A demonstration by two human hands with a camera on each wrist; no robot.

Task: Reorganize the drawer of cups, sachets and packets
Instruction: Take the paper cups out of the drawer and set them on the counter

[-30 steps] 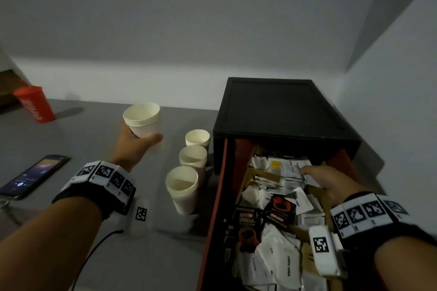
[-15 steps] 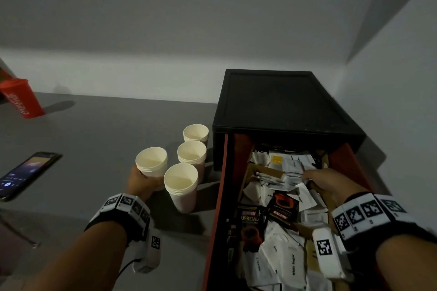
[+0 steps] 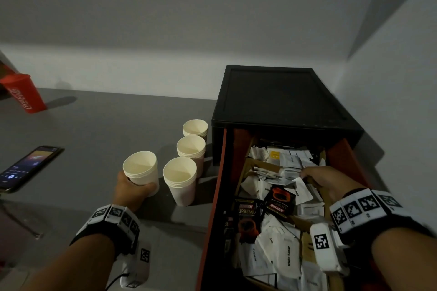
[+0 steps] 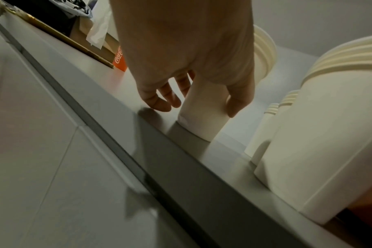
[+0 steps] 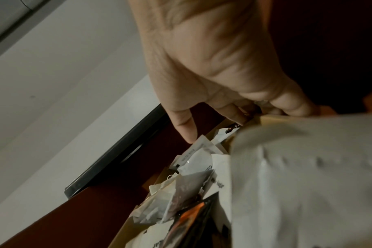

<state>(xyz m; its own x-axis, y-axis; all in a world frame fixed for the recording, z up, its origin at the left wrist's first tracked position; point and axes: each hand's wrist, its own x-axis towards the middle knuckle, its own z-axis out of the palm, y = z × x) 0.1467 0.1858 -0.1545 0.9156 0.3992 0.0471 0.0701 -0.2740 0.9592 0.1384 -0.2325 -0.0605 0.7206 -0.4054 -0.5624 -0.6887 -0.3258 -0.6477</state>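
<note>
Cream paper, ribbed at the rim where several cups nest, makes up the stack of paper cups [image 3: 141, 168] that the left hand [image 3: 130, 192] grips low on its side, thumb on one flank and fingers curled round the far one; the left wrist view shows its base resting on the smooth grey tabletop [image 3: 94, 130] near the front edge. Just beside it stand three more nested cup stacks [image 3: 181, 179] in a row running toward the matte black box-shaped cabinet [image 3: 276, 101], the nearest close to the held stack but not clearly touching. The red-brown open drawer [image 3: 214, 208] juts from that cabinet, heaped with crinkled white paper sachets [image 3: 279, 250] and glossy black coffee packets [image 3: 247, 210] over brown cardboard dividers, most of whose layout is buried. The right hand [image 3: 321, 179] reaches into the drawer's far right side; its fingertips are hidden among the sachets, and in the right wrist view the fingers curl down at a cardboard edge, but whether they pinch anything I cannot tell. That view is half blocked by a blurred white sachet. At the left edge, a red plastic Coca-Cola cup [image 3: 23, 94] is partly cut off, and a dark smartphone with a lit screen [image 3: 28, 168] lies flat.
</note>
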